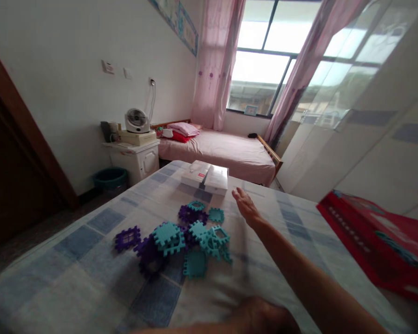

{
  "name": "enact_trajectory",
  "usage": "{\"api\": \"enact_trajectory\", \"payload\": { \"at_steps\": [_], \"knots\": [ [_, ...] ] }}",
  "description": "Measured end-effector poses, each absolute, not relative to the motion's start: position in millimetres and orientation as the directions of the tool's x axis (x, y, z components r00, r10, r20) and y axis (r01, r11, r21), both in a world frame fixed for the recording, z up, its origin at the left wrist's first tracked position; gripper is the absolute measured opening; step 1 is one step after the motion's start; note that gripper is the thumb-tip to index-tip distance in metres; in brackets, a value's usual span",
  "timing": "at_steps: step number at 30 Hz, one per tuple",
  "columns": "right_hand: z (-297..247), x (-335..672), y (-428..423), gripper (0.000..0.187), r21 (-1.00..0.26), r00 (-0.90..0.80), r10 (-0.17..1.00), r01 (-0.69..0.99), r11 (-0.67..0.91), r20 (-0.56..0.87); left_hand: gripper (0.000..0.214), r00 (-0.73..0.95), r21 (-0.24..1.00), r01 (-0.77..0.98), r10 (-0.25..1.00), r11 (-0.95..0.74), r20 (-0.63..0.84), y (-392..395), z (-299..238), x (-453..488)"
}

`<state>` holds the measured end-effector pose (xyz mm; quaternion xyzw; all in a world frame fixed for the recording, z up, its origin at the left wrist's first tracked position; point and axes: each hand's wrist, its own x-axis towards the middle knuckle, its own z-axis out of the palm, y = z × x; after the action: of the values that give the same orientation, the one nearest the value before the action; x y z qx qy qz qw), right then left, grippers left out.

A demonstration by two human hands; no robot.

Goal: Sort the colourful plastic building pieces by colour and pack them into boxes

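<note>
My right hand [246, 205] reaches out over the checked tablecloth with its fingers stretched and nothing in it. It is just right of two white boxes [217, 178], apart from them. My left hand [263, 316] lies low at the bottom edge, dark and blurred; its fingers cannot be made out. Left of my right arm is a loose heap of interlocking plastic tiles with notched edges. Turquoise tiles [195, 264] lie among and over purple tiles [128, 238], some solid and some with a window-like opening.
A red bag or box [372, 241] is at the table's right side. Beyond the table are a pink bed [226, 148], a white cabinet [135, 160] bearing a small fan [137, 118], and a green bin [110, 177]. Clear plastic sheeting [337, 106] hangs at the right.
</note>
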<state>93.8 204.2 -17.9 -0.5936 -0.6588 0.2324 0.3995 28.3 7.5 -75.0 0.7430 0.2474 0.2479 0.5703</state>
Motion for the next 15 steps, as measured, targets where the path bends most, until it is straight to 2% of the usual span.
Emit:
{"api": "enact_trajectory", "payload": {
  "at_steps": [5, 8, 12, 15],
  "knots": [
    [-16, 166, 89, 0.054, -0.693, 0.038, 0.95, 0.693, 0.198, 0.31, 0.032, 0.697, 0.909, 0.214, 0.708, -0.358, 0.114, -3, -46, 18],
    [-15, 217, 17, 0.049, -0.631, 0.167, 0.906, 0.765, 0.13, 0.389, 0.026, 0.686, 0.89, 0.241, 0.716, -0.388, 0.126, -3, -42, 13],
    [-10, 293, -71, 0.049, -0.504, 0.397, 0.743, 0.859, -0.093, 0.539, 0.023, 0.69, 0.879, 0.256, 0.713, -0.402, 0.125, 0, -52, 10],
    [-6, 350, -131, 0.052, -0.362, 0.449, 0.575, 0.893, -0.266, 0.684, 0.023, 0.684, 0.875, 0.266, 0.719, -0.404, 0.125, 0, -56, 9]
  ]
}}
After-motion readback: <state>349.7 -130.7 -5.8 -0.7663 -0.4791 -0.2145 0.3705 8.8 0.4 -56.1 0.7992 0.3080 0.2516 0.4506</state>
